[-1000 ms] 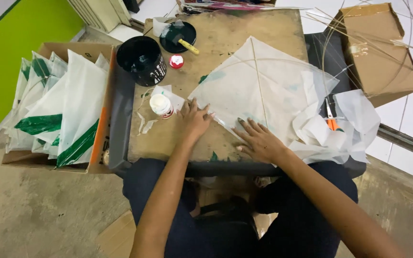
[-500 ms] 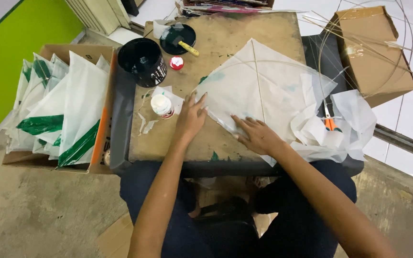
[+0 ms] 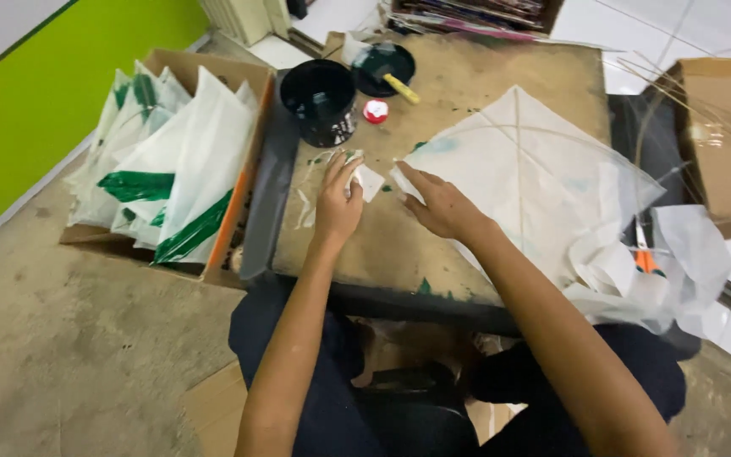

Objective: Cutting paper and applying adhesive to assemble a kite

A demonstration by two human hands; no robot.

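White tissue paper fills most of what I see from the head camera: a diamond-shaped kite (image 3: 535, 178) lies flat on the worn wooden table (image 3: 475, 85), its thin stick frame showing through the sheet, spreading from the centre out toward three o'clock.

My left hand (image 3: 338, 201) sits just left of centre, fingers together and pressed down on a small white paper scrap (image 3: 369, 181) at the kite's near corner; it pins the scrap rather than pinching it. My right hand (image 3: 440, 203) lies flat and open on the kite's left edge, palm down, fingers spread toward ten o'clock, gripping nothing. The two hands are close but not touching.

At twelve o'clock from the left hand stands a black pot (image 3: 320, 100), with a small red cap (image 3: 375, 111) just beside it and a dark lid (image 3: 385, 68) bearing a yellow-handled brush (image 3: 401, 87) behind. Green smears mark the table around them.

At nine o'clock a cardboard box (image 3: 247, 161) holds stacked white kites with green patches (image 3: 171, 178). At four o'clock loose crumpled paper (image 3: 687, 254) hangs off the table edge, an orange-handled tool (image 3: 645, 258) lying on it. At two o'clock sits a second cardboard box (image 3: 725, 144) with thin sticks arcing across it.
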